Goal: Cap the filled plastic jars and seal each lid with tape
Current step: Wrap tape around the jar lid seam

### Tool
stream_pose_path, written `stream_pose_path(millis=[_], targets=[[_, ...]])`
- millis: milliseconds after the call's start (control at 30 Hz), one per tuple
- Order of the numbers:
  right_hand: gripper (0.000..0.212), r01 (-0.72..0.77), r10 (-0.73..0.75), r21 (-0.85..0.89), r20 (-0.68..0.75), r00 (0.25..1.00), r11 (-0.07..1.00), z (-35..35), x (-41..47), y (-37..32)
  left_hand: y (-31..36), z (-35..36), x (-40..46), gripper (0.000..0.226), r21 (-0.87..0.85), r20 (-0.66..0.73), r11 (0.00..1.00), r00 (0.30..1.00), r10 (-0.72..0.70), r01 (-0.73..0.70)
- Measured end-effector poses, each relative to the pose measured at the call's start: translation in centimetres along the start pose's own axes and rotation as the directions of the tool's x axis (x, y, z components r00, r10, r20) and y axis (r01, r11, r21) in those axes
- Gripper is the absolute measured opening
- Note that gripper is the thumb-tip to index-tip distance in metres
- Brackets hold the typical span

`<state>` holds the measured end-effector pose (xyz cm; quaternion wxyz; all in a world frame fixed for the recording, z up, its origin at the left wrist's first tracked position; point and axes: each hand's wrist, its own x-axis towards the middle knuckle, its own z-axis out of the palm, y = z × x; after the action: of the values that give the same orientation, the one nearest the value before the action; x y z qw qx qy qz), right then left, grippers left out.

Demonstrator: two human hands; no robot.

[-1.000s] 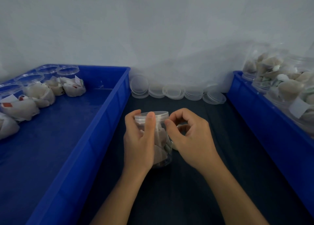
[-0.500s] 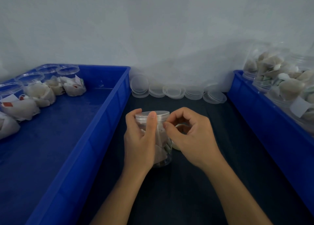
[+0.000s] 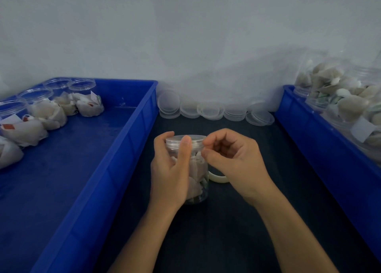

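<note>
Tape roll (image 3: 219,178) half hidden behind right hand (image 3: 237,163), beside jar (image 3: 196,169)

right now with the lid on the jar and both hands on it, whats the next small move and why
Probably draw the tape around the lid seam. The left hand grips the jar with its lid already on, the right hand pinches something thin at the lid's edge, and the tape roll sits beside the jar. Whether tape is stuck yet, I cannot tell.

Right hand (image 3: 237,163) moved a little to the right of the jar (image 3: 195,169), its fingers (image 3: 208,142) now pinched at the lid (image 3: 185,139) edge, tape roll (image 3: 218,178) now showing under it
</note>
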<state>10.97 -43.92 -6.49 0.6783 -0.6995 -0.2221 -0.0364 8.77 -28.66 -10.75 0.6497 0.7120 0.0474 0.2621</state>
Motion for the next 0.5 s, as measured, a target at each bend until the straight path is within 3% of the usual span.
stream_pose_path(millis=[200,500], targets=[[0.028,-0.103,0.110,0.126,-0.047,0.993,0.987,0.15,0.08,-0.08,0.31,0.12,-0.29,0.056,0.009,0.003,1.000,1.000,0.000,0.000],[0.021,-0.192,0.210,0.158,-0.107,0.972,0.969,0.46,0.15,0.19,0.32,0.47,-0.52,0.066,0.077,-0.032,0.997,0.999,0.020,-0.018]])
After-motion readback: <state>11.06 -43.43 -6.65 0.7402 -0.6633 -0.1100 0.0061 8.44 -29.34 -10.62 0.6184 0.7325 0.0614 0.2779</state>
